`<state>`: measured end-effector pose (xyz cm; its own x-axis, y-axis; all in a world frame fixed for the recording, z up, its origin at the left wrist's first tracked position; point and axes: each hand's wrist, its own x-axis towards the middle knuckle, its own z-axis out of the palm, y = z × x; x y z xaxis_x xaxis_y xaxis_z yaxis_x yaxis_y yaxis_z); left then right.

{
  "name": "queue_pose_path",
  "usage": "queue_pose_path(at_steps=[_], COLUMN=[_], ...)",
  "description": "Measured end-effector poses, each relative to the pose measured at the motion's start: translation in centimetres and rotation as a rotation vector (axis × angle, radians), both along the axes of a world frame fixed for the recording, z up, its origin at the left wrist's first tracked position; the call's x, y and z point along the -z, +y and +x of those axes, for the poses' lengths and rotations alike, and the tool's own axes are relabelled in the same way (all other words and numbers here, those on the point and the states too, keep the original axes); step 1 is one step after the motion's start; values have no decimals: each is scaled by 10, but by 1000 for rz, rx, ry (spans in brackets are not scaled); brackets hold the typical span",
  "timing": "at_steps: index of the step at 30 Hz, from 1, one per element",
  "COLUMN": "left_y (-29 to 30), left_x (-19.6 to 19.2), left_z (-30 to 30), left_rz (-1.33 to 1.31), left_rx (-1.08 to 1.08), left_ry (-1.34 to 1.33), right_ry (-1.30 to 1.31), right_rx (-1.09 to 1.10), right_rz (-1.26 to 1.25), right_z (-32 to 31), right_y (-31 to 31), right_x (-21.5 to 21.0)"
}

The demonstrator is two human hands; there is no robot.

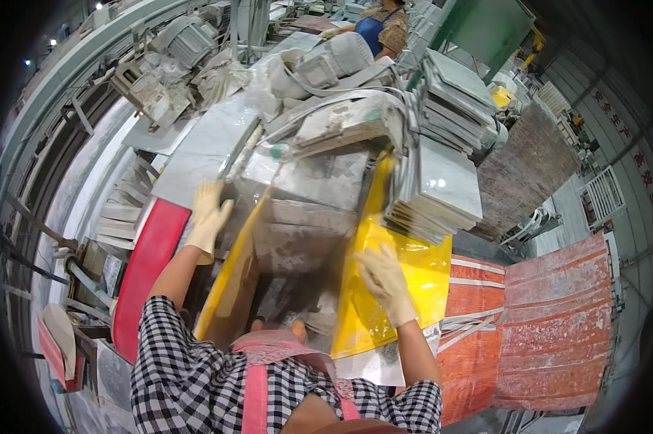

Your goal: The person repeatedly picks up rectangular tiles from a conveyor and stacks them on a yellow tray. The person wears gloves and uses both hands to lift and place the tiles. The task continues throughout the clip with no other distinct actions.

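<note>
My left hand [208, 215], in a cream glove, has its fingers stretched out at the near edge of a pale stone slab [203, 155]. Under its wrist is the top of a red panel [153, 253]. My right hand [386, 283], gloved the same way, has its fingers apart over a bright yellow plastic sheet [429, 269]; whether it presses on the sheet I cannot tell. Between my arms a narrow yellow flap [234, 264] borders a dark, wet hollow, blurred inside. Beyond it sits a dusty stone-working machine [352, 123].
A tall stack of stone tiles [442, 170] stands beyond my right hand. Orange-red dusty boards [551, 318] lie at the right. Motors [185, 43] and a rail [30, 116] are at the far left. A person in a blue apron [370, 30] stands at the back.
</note>
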<state>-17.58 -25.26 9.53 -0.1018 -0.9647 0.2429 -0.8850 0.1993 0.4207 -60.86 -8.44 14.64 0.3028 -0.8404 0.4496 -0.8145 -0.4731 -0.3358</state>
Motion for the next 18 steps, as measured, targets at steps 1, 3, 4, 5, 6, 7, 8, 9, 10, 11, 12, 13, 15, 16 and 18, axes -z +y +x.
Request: queue_pose_path(at_steps=[1,3,4,5,6,7,8,9,10,11,12,13,15,16,18], left_y=[1,4,6,8,11,14,17,19,22,26,28,31,35,36,37], left_x=[15,41,52,62,70,76,80,81,81,80,78,76,72,72,75], left_z=[25,59,68,70,72,70,69,69,69,71,73,75,78,77,73], left_rz=[47,6,59,86,192,171,134,113,93,147,123,47,55,117,88], left_rx=[-248,-269,-315,-258,-252,-256,-249,-266,-241,-241,-227,-253,-240,-249,-280], left_ry=[-216,-257,-325,-277,-295,-293,-322,-348,-332,-363,-370,-441,-388,-390,-419], right_ry=[40,116,210,329,426,420,432,469,557,541,438,381,370,384,458], right_rx=[-29,-88,-98,-116,-159,-138,-137,-130,-91,-104,-92,-65,-86,-14,64], right_rz=[77,120,224,293,309,422,421,443,516,484,427,382,268,311,331], right_z=[11,26,29,29,28,27,24,21,19,16,15,15,21,28,44], right_y=[-1,-7,-11,-13,-16,-17,-19,-20,-19,-19,-17,-14,-8,-6,-6], right_x=[15,43,53,61,68,74,78,82,86,90,95,100,108,111,105])
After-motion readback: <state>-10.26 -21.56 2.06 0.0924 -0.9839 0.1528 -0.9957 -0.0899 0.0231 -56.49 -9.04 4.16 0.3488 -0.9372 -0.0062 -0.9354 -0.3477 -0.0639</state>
